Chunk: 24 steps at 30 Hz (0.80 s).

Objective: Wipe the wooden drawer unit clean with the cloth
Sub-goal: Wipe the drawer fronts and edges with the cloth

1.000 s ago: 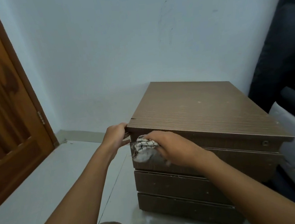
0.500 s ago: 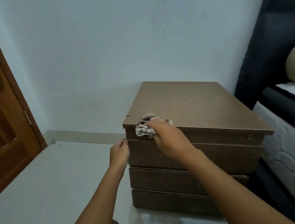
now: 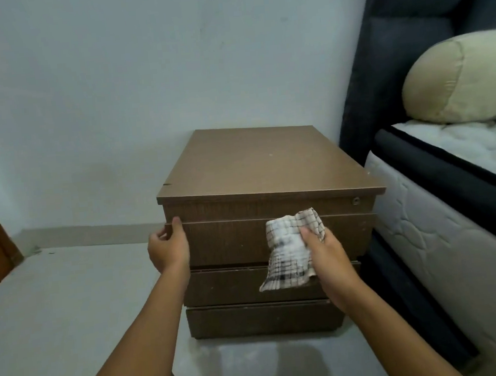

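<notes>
The brown wooden drawer unit (image 3: 269, 168) stands beside a dark-framed bed (image 3: 401, 39). The right hand (image 3: 325, 251) grips a checked white cloth (image 3: 289, 250) at its upper drawer front. The left hand (image 3: 169, 248) clasps its left edge. The lower fronts probably remain, and the top's cleanliness is unclear.

**One camera, on the head**

Looks forward and down at the drawer unit (image 3: 256, 163) from above its front. Sits near it, up high enough to see its top. Faces the wall (image 3: 112, 94), with the bed (image 3: 424, 232) at right.
</notes>
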Each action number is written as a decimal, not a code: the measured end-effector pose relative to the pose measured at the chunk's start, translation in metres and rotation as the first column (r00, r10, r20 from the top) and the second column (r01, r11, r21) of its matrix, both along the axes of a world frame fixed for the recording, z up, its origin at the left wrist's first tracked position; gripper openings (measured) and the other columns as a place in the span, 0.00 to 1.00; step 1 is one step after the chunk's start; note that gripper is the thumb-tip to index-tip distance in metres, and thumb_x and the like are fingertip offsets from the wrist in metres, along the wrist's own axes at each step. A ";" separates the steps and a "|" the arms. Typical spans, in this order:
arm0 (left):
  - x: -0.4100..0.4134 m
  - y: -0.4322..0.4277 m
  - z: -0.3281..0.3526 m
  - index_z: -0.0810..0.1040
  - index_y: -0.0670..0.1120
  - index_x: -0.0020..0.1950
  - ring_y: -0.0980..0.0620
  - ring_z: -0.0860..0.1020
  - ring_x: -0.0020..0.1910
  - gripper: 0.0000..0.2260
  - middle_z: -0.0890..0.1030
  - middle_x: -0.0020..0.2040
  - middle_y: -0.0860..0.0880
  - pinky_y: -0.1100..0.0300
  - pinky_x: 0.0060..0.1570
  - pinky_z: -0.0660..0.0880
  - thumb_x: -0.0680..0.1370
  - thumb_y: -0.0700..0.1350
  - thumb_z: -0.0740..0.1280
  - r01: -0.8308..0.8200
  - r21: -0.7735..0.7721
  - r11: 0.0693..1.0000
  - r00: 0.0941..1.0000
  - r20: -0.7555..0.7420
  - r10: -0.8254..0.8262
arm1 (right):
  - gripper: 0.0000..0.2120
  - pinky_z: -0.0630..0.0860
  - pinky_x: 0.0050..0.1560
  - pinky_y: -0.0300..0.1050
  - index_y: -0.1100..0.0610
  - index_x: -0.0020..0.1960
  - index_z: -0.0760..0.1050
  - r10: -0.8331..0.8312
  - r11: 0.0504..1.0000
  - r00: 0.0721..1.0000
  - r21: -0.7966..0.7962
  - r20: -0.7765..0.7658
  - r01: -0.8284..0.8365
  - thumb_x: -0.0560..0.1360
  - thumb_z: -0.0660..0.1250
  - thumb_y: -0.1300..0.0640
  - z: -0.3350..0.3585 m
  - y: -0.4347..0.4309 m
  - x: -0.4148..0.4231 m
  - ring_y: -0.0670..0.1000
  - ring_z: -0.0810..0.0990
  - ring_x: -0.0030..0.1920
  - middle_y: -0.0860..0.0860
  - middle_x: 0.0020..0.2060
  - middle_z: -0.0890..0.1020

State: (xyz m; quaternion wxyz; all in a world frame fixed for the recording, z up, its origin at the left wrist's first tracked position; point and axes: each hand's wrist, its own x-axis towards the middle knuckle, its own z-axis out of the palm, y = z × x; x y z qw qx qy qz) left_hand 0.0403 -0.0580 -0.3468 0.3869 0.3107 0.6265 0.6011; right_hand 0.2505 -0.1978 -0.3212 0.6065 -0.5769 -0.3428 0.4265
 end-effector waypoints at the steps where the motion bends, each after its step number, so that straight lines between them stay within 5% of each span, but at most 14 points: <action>1: 0.002 0.001 0.001 0.74 0.44 0.61 0.50 0.75 0.49 0.17 0.76 0.52 0.48 0.56 0.48 0.72 0.78 0.53 0.67 -0.014 -0.008 1.000 1.000 0.020 0.014 | 0.10 0.82 0.49 0.58 0.53 0.61 0.70 -0.024 0.999 0.999 -0.041 -0.042 0.022 0.81 0.60 0.54 -0.002 -0.004 0.007 0.56 0.85 0.47 0.56 0.51 0.84; 11: 0.005 0.005 0.010 0.74 0.43 0.59 0.48 0.74 0.49 0.16 0.75 0.52 0.47 0.56 0.48 0.71 0.75 0.50 0.68 -0.045 -0.054 0.998 0.997 0.066 0.049 | 0.10 0.79 0.52 0.62 0.54 0.58 0.71 -0.206 0.976 0.978 -0.069 0.021 0.207 0.77 0.61 0.58 -0.010 -0.027 0.040 0.58 0.83 0.49 0.56 0.47 0.83; 18: 0.001 -0.002 0.009 0.74 0.43 0.59 0.47 0.75 0.49 0.18 0.77 0.53 0.46 0.54 0.48 0.74 0.74 0.51 0.68 -0.030 -0.050 0.998 0.999 0.042 0.032 | 0.07 0.80 0.53 0.55 0.50 0.54 0.75 -0.336 0.942 0.940 0.045 0.057 0.334 0.77 0.63 0.58 -0.010 -0.034 0.062 0.52 0.84 0.49 0.50 0.49 0.84; 24: -0.004 -0.016 0.003 0.71 0.46 0.56 0.47 0.76 0.48 0.15 0.76 0.54 0.46 0.52 0.47 0.76 0.75 0.52 0.68 -0.030 -0.026 0.999 1.000 -0.003 0.030 | 0.08 0.79 0.46 0.43 0.52 0.55 0.77 -0.531 0.846 0.774 0.257 0.345 0.466 0.78 0.63 0.59 0.006 -0.045 0.088 0.48 0.81 0.47 0.46 0.44 0.82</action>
